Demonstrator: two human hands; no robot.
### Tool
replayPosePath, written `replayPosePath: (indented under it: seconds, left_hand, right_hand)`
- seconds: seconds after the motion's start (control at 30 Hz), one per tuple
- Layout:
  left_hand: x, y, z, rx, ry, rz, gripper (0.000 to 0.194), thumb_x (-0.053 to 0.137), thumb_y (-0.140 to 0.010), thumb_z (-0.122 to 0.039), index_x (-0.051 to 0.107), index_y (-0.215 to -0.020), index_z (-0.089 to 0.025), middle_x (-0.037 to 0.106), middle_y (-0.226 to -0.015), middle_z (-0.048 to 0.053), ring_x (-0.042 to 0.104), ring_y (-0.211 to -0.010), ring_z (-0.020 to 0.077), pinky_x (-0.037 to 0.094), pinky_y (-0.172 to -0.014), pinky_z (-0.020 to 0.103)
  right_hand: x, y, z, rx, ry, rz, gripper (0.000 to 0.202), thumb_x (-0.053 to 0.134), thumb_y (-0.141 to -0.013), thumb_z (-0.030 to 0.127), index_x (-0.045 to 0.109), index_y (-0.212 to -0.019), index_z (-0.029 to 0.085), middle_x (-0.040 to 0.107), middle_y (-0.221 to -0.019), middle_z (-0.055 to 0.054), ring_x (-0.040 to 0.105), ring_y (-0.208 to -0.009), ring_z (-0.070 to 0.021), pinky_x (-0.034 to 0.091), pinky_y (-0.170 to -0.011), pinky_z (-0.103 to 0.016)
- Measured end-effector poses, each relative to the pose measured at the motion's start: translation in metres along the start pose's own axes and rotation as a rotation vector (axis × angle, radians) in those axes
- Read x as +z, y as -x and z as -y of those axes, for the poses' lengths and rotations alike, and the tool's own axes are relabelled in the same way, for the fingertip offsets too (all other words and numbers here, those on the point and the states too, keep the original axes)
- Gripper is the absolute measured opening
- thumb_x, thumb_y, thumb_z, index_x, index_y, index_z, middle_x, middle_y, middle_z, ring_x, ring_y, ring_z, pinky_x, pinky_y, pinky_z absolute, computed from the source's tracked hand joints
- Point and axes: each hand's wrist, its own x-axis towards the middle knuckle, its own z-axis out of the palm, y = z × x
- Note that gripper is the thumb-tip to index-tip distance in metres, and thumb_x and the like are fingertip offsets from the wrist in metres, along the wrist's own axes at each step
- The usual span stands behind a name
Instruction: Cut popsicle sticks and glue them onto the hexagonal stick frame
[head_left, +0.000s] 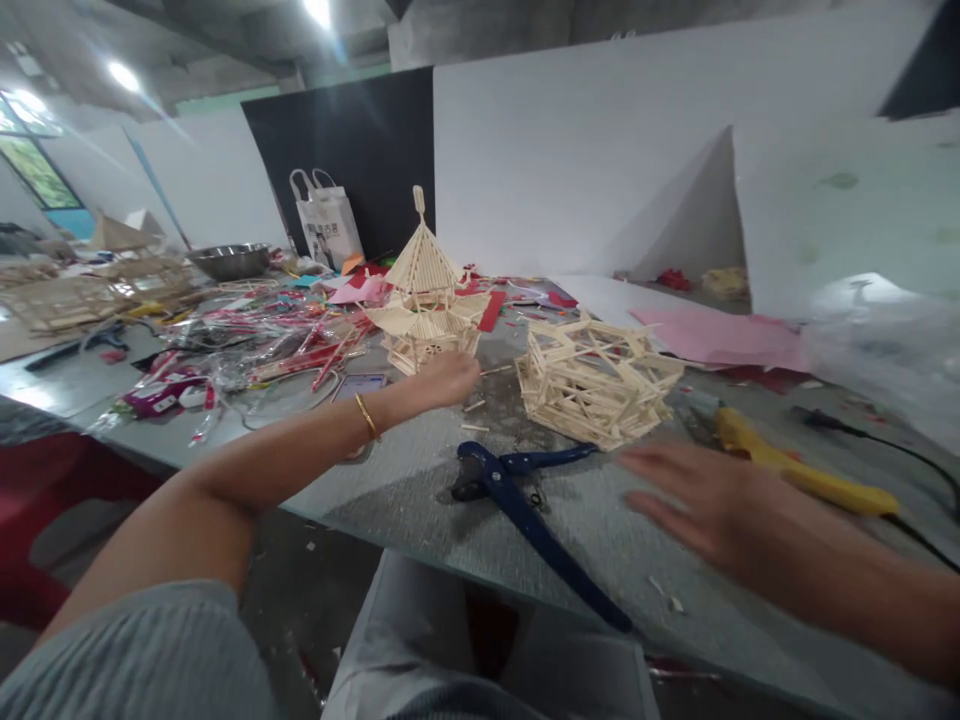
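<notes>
On the surface [420,480], left hand [442,382] open against the stick pagoda [424,290], right hand [697,495] open, empty, near the stick lattice frame [596,380].

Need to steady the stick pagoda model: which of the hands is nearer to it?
Left. The left hand reaches to the base of the stick pagoda, at or just short of touching. The right hand hovers open over the table, nearer the lattice frame.

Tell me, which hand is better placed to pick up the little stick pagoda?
Probably the left hand. It is stretched out right at the base of the pagoda. The right hand lies flat over the table, nearer the stick frame and cutters.
</notes>
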Motion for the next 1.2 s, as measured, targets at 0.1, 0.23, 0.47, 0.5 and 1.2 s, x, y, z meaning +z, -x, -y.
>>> replayPosePath:
  seconds: [0.1,0.23,0.47,0.5,1.2]
  left_hand:
    - [0.005,-0.003,0.001,0.003,0.124,-0.063,0.017,0.05,-0.07,-0.004,0.059,-0.062,-0.016,0.063,-0.072,0.009,0.057,-0.078,0.0203,0.041,-0.081,0.029]
    - [0.015,-0.011,0.0,-0.138,0.089,-0.036,0.02,0.051,-0.069,-0.002,0.056,-0.054,-0.015,0.061,-0.064,0.011,0.06,-0.08,0.0246,0.042,-0.078,0.033]
    - [0.026,-0.011,0.005,-0.174,0.039,-0.008,0.017,0.054,-0.069,-0.002,0.061,-0.058,-0.013,0.063,-0.067,0.012,0.061,-0.084,0.0256,0.041,-0.075,0.031]
    - [0.025,-0.011,0.007,-0.175,0.043,-0.009,0.016,0.055,-0.069,-0.003,0.061,-0.058,-0.014,0.064,-0.067,0.012,0.061,-0.083,0.0252,0.041,-0.074,0.03]
    - [0.011,0.053,-0.018,-0.24,0.917,-0.15,0.011,0.064,-0.07,-0.019,0.054,-0.071,-0.014,0.055,-0.057,-0.004,0.05,-0.05,0.0054,0.041,-0.05,0.018]
  right_hand:
    - [0.046,-0.021,0.033,-0.163,0.327,0.144,0.059,0.055,-0.079,0.053,0.06,-0.119,0.009,0.054,-0.129,-0.024,0.051,-0.117,-0.0378,0.043,-0.094,-0.055]
    - [0.069,-0.051,0.056,-0.148,0.424,0.312,0.088,0.058,-0.067,0.069,0.056,-0.122,0.0,0.056,-0.122,-0.029,0.053,-0.112,-0.0414,0.043,-0.091,-0.054]
    - [0.057,-0.055,0.068,-0.041,0.305,0.394,0.04,0.066,-0.064,0.045,0.065,-0.091,0.016,0.064,-0.091,-0.014,0.06,-0.084,-0.0288,0.047,-0.074,-0.04]
    - [0.054,-0.055,0.068,-0.008,0.271,0.414,0.039,0.068,-0.062,0.045,0.064,-0.089,0.017,0.064,-0.089,-0.012,0.06,-0.081,-0.0273,0.047,-0.071,-0.038]
    - [-0.03,0.005,0.058,0.223,0.249,-0.125,0.065,0.039,-0.065,0.086,0.063,-0.062,0.025,0.062,-0.066,-0.008,0.055,-0.059,-0.0217,0.04,-0.055,-0.038]
